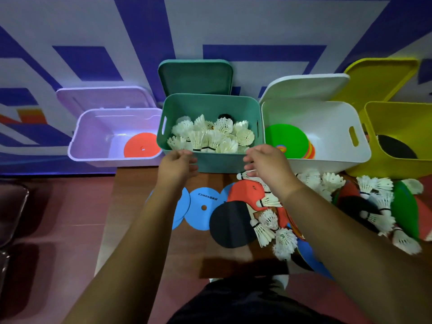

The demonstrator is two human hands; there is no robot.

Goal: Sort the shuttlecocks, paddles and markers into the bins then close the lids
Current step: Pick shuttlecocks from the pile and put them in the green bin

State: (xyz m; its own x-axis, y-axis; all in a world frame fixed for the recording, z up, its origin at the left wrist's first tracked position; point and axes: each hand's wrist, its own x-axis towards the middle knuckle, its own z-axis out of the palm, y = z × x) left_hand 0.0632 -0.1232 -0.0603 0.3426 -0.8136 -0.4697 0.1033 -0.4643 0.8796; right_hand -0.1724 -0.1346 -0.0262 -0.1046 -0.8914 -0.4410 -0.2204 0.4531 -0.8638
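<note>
Teal bin (222,163) looked heaped; I feared my slack, empty left hand (177,163), or right hand (266,164) (grip unclear), spilling shuttlecocks (210,136).

The purple bin (77,146), green bin (210,104), white bin (327,118) and yellow bin (397,120) stand side by side, open from above with lids (196,78) tipped back, the green one piled with shuttlecocks (210,136), while bare table (131,195) lies left of the blue discs (203,206) and paddles (231,223) crowd the right
</note>
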